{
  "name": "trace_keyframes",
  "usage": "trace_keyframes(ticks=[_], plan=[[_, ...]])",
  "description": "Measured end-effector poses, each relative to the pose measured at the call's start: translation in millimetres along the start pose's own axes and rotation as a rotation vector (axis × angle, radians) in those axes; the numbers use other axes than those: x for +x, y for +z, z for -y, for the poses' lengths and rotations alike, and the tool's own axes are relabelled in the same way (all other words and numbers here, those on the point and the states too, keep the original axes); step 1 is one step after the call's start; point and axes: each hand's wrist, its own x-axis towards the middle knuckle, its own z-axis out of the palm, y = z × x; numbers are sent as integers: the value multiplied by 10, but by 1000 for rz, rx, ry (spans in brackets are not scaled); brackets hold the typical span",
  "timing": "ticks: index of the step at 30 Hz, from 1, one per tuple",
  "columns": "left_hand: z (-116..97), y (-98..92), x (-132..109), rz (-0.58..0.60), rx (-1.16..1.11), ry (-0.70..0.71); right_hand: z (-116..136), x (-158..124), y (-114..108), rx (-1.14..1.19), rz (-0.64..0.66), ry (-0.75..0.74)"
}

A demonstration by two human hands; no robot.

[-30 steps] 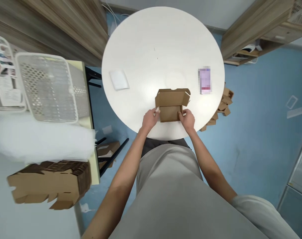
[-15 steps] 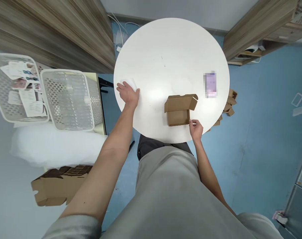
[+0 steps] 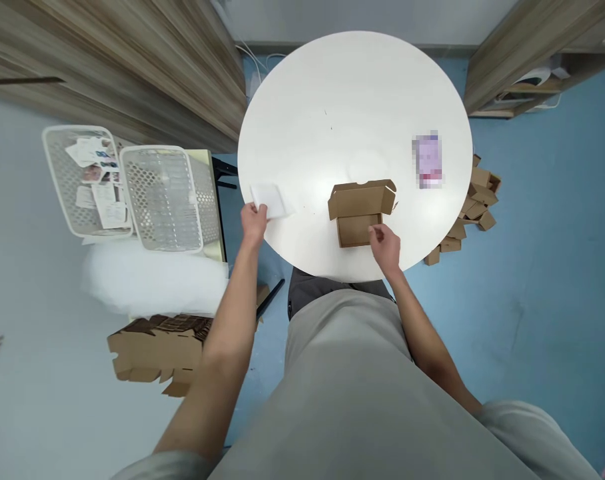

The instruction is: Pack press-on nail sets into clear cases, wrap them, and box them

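Observation:
A thin, flat white square packet or sheet (image 3: pixel 272 199) lies at the left side of the table, and my left hand (image 3: pixel 254 223) pinches its near left edge between thumb and fingers. In front of me stands a small brown cardboard box (image 3: pixel 355 231) with its lid raised and side flaps spread. Nothing shows inside the box. Over its near right corner is my right hand (image 3: pixel 386 248), fingers curled together with the tips above the box's opening. Whether those fingers grip anything is hidden.
The round white table (image 3: pixel 352 80) also bears a blurred purple item (image 3: pixel 428 160) at the right. Left of it stand white plastic baskets (image 3: pixel 160 155), a white wrapped roll (image 3: pixel 152 277) and flattened cardboard (image 3: pixel 155 353). Several small boxes (image 3: pixel 477 200) are piled beyond the table's right edge.
My left hand has drawn back toward me and now pinches the white packet's edge instead of covering it. My right hand has shifted left over the box's near corner. The box has stayed put.

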Motion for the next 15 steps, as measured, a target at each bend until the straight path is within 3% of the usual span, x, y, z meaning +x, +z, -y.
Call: trace_keyframes(ticks=[4, 8, 12, 15], plan=[[160, 179, -941, 188, -460, -158, 172, -10, 169, 155, 299, -20], [106, 400, -1658, 365, -651, -168, 263, -52, 248, 419, 518, 94], [-22, 617, -1922, 452, -713, -173, 210, -47, 132, 661, 649, 246], [-91, 774, -1922, 453, -666, -169, 92, 11, 11, 689, 526, 307]])
